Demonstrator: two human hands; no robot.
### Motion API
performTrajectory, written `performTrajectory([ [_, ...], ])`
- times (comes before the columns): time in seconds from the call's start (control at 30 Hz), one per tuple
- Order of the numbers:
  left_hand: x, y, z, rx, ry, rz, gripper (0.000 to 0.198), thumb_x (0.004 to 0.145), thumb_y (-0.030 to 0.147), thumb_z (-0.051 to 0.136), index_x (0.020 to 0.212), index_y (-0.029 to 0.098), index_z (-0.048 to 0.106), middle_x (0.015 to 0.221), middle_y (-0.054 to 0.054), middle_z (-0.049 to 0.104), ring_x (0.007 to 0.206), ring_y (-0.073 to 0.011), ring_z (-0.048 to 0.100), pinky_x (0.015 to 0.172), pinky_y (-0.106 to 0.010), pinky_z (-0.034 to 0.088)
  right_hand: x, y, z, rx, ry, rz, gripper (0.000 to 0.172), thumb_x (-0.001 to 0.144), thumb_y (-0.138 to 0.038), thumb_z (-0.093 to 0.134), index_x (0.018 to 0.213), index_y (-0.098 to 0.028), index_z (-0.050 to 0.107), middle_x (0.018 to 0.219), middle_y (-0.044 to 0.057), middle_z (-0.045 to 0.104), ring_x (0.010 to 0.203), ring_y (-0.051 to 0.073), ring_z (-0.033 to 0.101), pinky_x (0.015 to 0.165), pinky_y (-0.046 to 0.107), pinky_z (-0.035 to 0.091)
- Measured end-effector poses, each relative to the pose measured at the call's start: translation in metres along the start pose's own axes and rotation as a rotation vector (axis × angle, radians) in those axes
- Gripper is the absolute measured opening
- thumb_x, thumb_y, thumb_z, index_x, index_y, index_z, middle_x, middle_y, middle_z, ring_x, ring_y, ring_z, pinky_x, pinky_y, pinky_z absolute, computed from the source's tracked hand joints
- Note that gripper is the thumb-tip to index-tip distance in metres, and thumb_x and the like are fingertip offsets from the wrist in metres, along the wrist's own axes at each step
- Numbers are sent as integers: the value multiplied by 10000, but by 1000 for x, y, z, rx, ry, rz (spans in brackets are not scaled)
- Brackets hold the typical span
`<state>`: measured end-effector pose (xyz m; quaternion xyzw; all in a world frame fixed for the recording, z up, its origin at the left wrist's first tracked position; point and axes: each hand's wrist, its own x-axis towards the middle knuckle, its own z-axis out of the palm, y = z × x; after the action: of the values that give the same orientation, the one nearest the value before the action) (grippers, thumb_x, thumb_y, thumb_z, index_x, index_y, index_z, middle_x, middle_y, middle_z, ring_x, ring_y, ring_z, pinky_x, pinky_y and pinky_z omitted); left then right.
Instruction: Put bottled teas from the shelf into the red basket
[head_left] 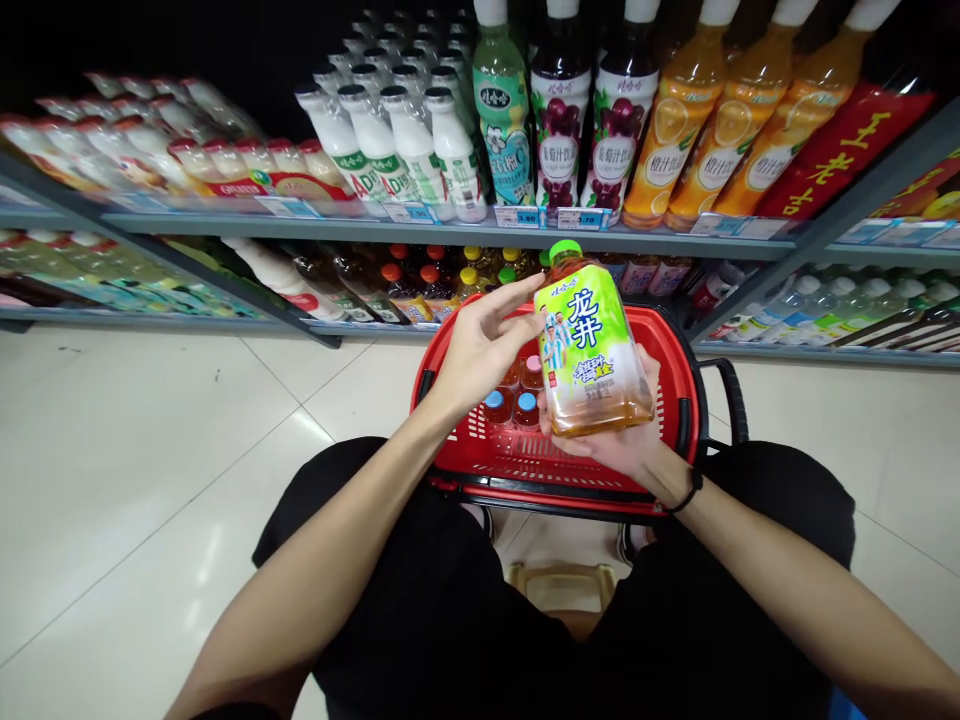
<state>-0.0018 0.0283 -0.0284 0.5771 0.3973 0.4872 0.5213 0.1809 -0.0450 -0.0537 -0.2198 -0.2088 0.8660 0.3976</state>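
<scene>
A tea bottle with a bright green label and green cap is tilted above the red shopping basket. My right hand is wrapped around its lower part from behind and below, with fingers showing on both sides. Amber liquid shows at the bottle's base. My left hand reaches in from the left, fingers stretched out and slightly apart. Its fingertips are at the bottle's upper left edge; whether they press on it I cannot tell. Inside the basket, small bottles with blue and pink caps stand partly hidden behind my hands.
Ahead, a grey shelf carries white milk-drink bottles, grape drinks and orange drinks. More bottles fill the lower level. The basket's black handle sticks out right. A pale stool shows between my legs.
</scene>
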Motion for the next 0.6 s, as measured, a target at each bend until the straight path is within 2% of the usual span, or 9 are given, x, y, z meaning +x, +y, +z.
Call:
performTrajectory([
  [0.03, -1, 2, 1, 15, 5, 37, 487, 813, 396, 852, 1254, 221, 742, 1408, -91, 686, 1327, -310, 638, 1104, -472, 568, 1, -2, -1, -4, -9, 6, 1027, 740, -963, 328, 1279, -151, 653, 1016, 169, 755, 808, 282, 702, 439, 261, 394],
  [0.1, -4, 6, 2, 25, 40, 97, 543, 817, 400, 857, 1306, 221, 706, 1415, -99, 680, 1349, -318, 623, 1135, -480, 548, 4, -4, -3, -59, 28, -3, 1033, 736, -960, 336, 1298, -151, 647, 1033, 178, 758, 919, 327, 714, 505, 321, 495],
  [0.17, -8, 12, 3, 21, 91, 139, 552, 838, 395, 844, 1337, 225, 678, 1412, -105, 680, 1362, -332, 612, 1144, -490, 543, 5, -5, -5, -146, 126, -61, 994, 753, -939, 357, 1300, -163, 655, 1057, 173, 761, 1050, 353, 704, 702, 448, 599],
  [0.23, -12, 18, 2, 10, 121, 174, 504, 868, 378, 819, 1326, 225, 675, 1403, -106, 683, 1364, -343, 609, 1138, -491, 552, 5, -5, -9, -202, 226, -128, 911, 772, -904, 394, 1252, -188, 690, 1076, 157, 766, 1145, 357, 686, 911, 532, 587],
  [0.27, -14, 20, 2, 3, 126, 188, 470, 880, 364, 808, 1309, 221, 682, 1402, -107, 683, 1366, -345, 607, 1136, -488, 555, 4, -4, -11, -208, 267, -149, 863, 775, -888, 414, 1207, -202, 712, 1076, 149, 769, 1175, 357, 679, 966, 541, 573],
  [0.4, -16, 25, 0, -24, 111, 215, 427, 878, 318, 802, 1278, 208, 700, 1408, -104, 681, 1366, -335, 608, 1149, -483, 547, 1, -2, -18, -202, 367, -170, 728, 745, -855, 489, 1015, -233, 754, 1010, 129, 786, 1172, 368, 697, 985, 536, 585],
  [0.5, -13, 19, -1, -42, 75, 204, 473, 879, 303, 779, 1332, 209, 679, 1466, -106, 642, 1382, -329, 594, 1164, -492, 527, 2, 2, -14, -280, 421, -217, 631, 665, -803, 634, 912, -232, 743, 915, 107, 787, 1096, 376, 727, 946, 524, 609],
  [0.6, -9, 9, 1, -40, 12, 199, 486, 900, 251, 682, 1382, 207, 649, 1521, -104, 595, 1418, -315, 560, 1202, -496, 474, 4, 10, -7, -389, 504, -317, 526, 591, -694, 770, 830, -229, 719, 824, 78, 774, 1017, 370, 747, 890, 482, 637],
])
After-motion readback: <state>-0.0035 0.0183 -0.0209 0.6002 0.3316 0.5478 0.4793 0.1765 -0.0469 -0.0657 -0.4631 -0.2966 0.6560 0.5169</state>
